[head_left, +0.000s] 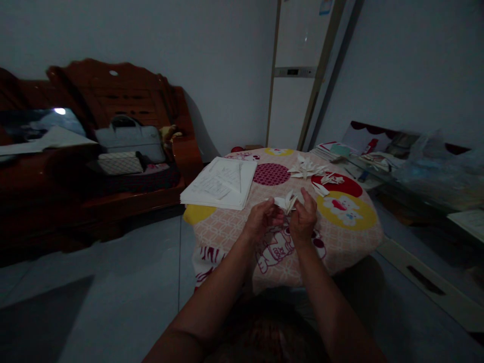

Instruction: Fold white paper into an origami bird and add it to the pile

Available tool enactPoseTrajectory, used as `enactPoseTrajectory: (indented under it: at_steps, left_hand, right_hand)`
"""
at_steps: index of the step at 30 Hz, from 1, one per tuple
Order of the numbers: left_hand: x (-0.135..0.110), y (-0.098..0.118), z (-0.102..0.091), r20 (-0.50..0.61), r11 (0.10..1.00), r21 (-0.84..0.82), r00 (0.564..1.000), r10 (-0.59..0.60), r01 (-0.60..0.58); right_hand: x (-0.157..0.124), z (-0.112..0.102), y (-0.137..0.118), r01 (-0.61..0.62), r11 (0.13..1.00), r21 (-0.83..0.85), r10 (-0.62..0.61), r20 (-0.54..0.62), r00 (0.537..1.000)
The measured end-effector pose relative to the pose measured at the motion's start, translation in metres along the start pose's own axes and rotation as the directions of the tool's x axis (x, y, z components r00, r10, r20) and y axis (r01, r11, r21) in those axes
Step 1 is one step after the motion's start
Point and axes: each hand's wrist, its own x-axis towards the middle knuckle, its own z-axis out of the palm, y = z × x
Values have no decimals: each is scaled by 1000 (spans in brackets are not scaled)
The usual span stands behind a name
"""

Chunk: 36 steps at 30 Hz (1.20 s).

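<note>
A small folded paper piece (286, 202) with pointed, petal-like flaps is held between my two hands, just above the cloth-covered round table (223, 227). My left hand (263, 218) pinches its left side with thumb and fingers. On the other side, my right hand (303, 216) is closed on it, its fingertips partly hidden behind the paper. Beyond my right hand lie a larger folded paper flower (305, 167) and smaller folded paper pieces (331, 178). A stack of written paper sheets (223, 182) lies on the table's left side.
A wooden bench (124, 91) at the left holds a grey bag (132, 138) and a white quilted purse (120, 163). At the right, a glass-topped table (393, 184) carries plastic bags (434, 161) and papers. A tall white cabinet unit (293, 101) stands in the corner.
</note>
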Motion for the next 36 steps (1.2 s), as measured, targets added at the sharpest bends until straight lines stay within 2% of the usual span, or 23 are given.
enactPoseTrajectory:
  at_steps: [2, 6, 8, 10, 11, 12, 13, 15, 16, 17, 18, 20, 22, 24, 27, 29, 32, 36]
  left_hand:
    - [-2, -7, 9, -65, 997, 52, 996, 63, -60]
    - [2, -16, 17, -195, 986, 139, 973, 121, -95]
    - [6, -19, 14, -222, 977, 165, 959, 173, -138]
    - [10, -21, 9, -260, 962, 205, 938, 230, -179]
    - [12, -22, 6, -289, 953, 231, 921, 260, -197]
    - [13, -22, 3, -318, 942, 260, 903, 290, -211]
    - [14, -23, 0, -343, 931, 290, 884, 317, -222]
    - [16, -25, -4, -375, 908, 347, 853, 363, -234]
    - [17, -26, -6, -381, 899, 368, 843, 380, -238]
    - [17, -27, -7, -380, 890, 387, 837, 393, -243]
    - [18, -28, -7, -373, 881, 404, 835, 404, -246]
    - [17, -31, -7, -351, 866, 433, 839, 416, -249]
    - [16, -33, -5, -330, 857, 454, 848, 416, -244]
    - [14, -34, -2, -312, 868, 438, 866, 392, -235]
    - [12, -33, 5, -321, 938, 291, 905, 281, -188]
    - [10, -32, 9, -327, 977, 171, 928, 181, -130]
    - [10, -32, 12, -327, 995, 69, 940, 97, -78]
    - [11, -32, 14, -304, 997, -78, 952, -15, -9]
  right_hand:
    - [0, 0, -2, -3, 1000, -9, 3, 7, 1000]
    - [1, -1, -5, -36, 999, -13, 37, 56, 998]
    - [1, 0, -3, -113, 994, 7, 113, 53, 992]
    - [1, 1, 1, -261, 962, 81, 261, 15, 965]
    - [1, 2, 3, -358, 922, 147, 362, -4, 932]
    - [1, 3, 5, -463, 856, 230, 479, -18, 878]
    - [1, 3, 7, -561, 762, 325, 596, -12, 803]
    - [2, 5, 8, -697, 498, 516, 777, 92, 623]
    - [2, 5, 7, -727, 352, 590, 812, 194, 551]
    - [3, 5, 4, -738, 214, 639, 811, 305, 500]
    - [3, 5, 2, -744, 100, 661, 777, 416, 473]
    - [4, 5, -4, -761, -34, 648, 685, 570, 454]
    - [4, 5, -7, -783, -63, 619, 638, 628, 446]
    - [3, 5, -8, -795, -44, 606, 629, 635, 449]
    - [3, 7, -5, -805, -12, 594, 610, 642, 465]
    - [2, 8, -3, -813, -29, 581, 593, 665, 454]
    - [2, 9, -2, -824, -82, 560, 583, 698, 416]
    - [0, 9, 1, -832, -205, 515, 589, 744, 316]
